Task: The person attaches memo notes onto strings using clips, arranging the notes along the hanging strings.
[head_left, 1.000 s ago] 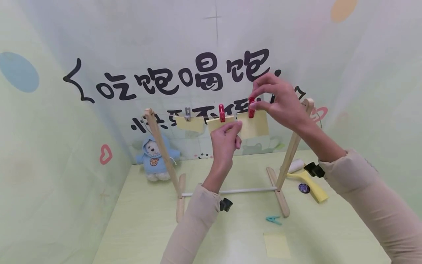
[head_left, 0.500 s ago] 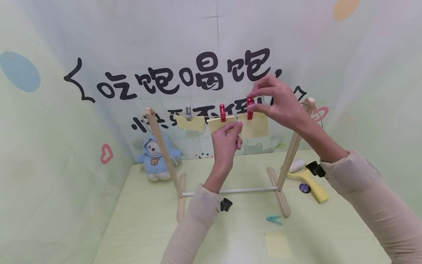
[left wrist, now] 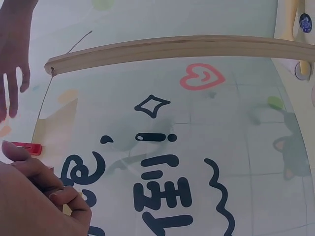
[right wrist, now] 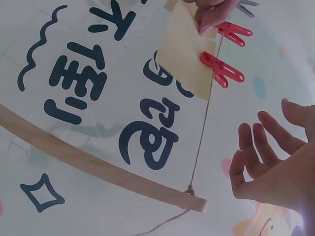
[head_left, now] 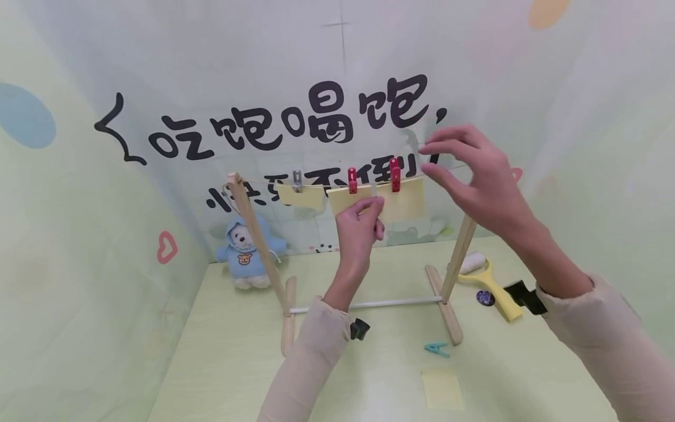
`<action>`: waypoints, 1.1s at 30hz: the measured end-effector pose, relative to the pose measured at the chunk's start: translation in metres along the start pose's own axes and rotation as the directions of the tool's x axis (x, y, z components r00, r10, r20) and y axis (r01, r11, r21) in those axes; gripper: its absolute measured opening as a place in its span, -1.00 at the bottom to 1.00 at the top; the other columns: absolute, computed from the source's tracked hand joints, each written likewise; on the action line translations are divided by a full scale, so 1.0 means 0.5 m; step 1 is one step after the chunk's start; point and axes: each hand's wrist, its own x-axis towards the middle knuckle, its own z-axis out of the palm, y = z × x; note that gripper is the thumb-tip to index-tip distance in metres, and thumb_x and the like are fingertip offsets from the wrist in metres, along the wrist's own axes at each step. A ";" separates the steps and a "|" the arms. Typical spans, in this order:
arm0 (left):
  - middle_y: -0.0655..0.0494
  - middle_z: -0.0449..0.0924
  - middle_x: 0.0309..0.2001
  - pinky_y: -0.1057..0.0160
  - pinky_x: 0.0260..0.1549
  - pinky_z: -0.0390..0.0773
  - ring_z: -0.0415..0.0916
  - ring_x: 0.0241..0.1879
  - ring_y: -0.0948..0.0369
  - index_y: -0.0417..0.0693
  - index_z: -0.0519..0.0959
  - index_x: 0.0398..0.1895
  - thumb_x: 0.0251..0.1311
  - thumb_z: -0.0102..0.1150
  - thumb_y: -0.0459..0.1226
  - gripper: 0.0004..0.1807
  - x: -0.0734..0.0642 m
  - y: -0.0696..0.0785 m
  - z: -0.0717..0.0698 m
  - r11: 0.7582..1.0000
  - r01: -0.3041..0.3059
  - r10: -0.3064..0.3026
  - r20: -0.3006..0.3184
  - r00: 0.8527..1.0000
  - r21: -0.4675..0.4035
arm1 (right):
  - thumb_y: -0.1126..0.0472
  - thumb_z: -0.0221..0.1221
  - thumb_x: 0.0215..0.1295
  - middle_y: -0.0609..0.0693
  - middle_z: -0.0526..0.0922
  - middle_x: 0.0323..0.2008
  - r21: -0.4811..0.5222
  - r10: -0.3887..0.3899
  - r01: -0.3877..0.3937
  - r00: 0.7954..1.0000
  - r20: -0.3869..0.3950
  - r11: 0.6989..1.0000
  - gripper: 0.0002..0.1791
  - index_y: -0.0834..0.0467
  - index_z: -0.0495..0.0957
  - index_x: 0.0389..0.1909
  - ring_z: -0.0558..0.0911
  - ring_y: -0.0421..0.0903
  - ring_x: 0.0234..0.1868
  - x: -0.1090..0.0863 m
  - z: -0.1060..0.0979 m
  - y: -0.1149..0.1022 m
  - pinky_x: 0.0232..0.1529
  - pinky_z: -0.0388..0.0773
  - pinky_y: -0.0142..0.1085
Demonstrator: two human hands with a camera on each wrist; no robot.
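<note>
A string [right wrist: 204, 132] runs between the wooden posts of a small rack. From it hang yellow paper notes: a left one [head_left: 300, 198] under a grey clothespin [head_left: 297, 181], a middle one [head_left: 337, 202] under a red clothespin [head_left: 353, 180], and a right one [head_left: 408, 202] under a second red clothespin [head_left: 395, 176]. My left hand [head_left: 360, 231] pinches the lower left part of the right note and hides much of the middle one. Off to the right of that note, my right hand [head_left: 477, 181] holds nothing, thumb and fingers apart.
On the table lie a teal clothespin [head_left: 437, 349] and another yellow note [head_left: 442, 390] in front. A yellow lint roller [head_left: 498, 293] and a dark round disc [head_left: 485, 298] lie right of the rack's post [head_left: 457, 258]. A blue-clad plush bear [head_left: 246, 258] sits behind the left post.
My right hand has let go of the right red clothespin and moved away to the right. That clothespin stays clipped over note and string. My left hand keeps its place.
</note>
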 end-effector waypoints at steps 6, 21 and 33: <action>0.21 0.46 -0.74 0.42 -0.67 0.14 0.35 -0.71 0.32 -0.28 0.75 0.14 0.57 0.32 -0.23 -0.70 -0.013 -0.026 -0.009 0.999 0.023 -0.023 0.029 0.999 0.023 | 0.58 0.40 0.30 -0.04 0.74 0.07 0.001 -0.006 0.006 0.991 -0.133 1.000 -0.69 0.34 0.79 0.04 0.58 -0.39 0.24 -0.070 -0.048 -0.005 0.26 0.44 -0.53; 0.05 0.80 -0.34 0.42 -0.49 0.48 0.51 -0.44 0.38 -0.12 0.82 0.02 0.68 0.15 -0.16 -0.70 -0.132 -0.319 -0.051 0.883 -0.184 0.050 0.304 0.951 0.431 | 0.53 0.38 0.35 -0.11 0.77 -0.01 0.050 0.095 -0.097 0.995 0.030 0.994 -0.78 0.25 0.80 -0.07 0.61 -0.50 0.21 -0.341 -0.025 0.102 0.34 0.41 -0.62; 0.15 0.47 0.09 0.37 -0.15 0.58 0.42 -0.01 0.33 -0.08 0.56 0.36 0.33 0.54 0.03 -0.33 -0.356 -0.493 -0.063 0.661 -0.127 -0.327 0.436 0.839 0.739 | 0.70 0.38 0.15 -0.19 0.77 -0.11 0.061 0.261 -0.264 0.964 0.056 0.962 -0.51 0.03 0.79 -0.17 0.63 -0.54 0.13 -0.526 0.031 0.139 0.20 0.38 -0.74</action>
